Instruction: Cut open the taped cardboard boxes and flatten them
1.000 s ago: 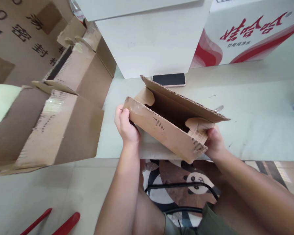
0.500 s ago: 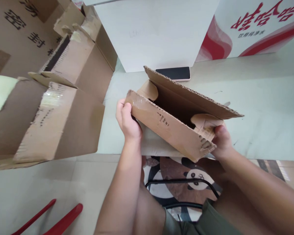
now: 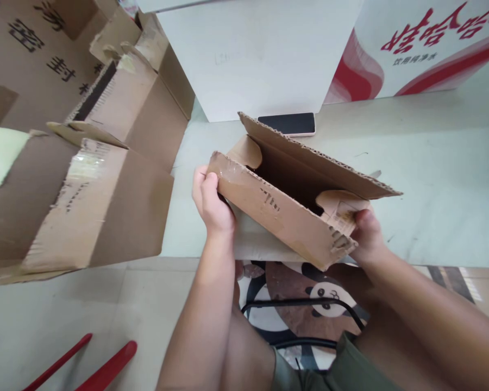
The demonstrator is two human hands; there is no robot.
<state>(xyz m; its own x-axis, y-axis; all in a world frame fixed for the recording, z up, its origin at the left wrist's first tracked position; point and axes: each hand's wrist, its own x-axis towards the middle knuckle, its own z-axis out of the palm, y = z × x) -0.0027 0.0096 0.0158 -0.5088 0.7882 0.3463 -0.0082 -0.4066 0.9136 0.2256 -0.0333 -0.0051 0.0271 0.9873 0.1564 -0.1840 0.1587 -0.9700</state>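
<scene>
Between my hands I hold a brown cardboard box (image 3: 277, 212), tilted above the near edge of the pale table. Its top is open, with one long flap standing up along the far side and two small rounded flaps bent at the ends. The inside is dark, so its contents cannot be made out. My left hand (image 3: 213, 201) grips the left end, thumb on the near face. At the right end my right hand (image 3: 367, 231) is closed on the corner beside the small flap, its other fingers hidden behind the cardboard.
A phone (image 3: 287, 124) lies behind the box, against a white carton (image 3: 256, 60). A red-and-white carton (image 3: 424, 65) stands at the back right. Several opened brown boxes (image 3: 130, 212) fill the left side. Red legs (image 3: 110, 366) show on the floor at lower left.
Almost nothing differs. Both hands keep the same hold on the cardboard box, which shows only a very slight shift to the left.
</scene>
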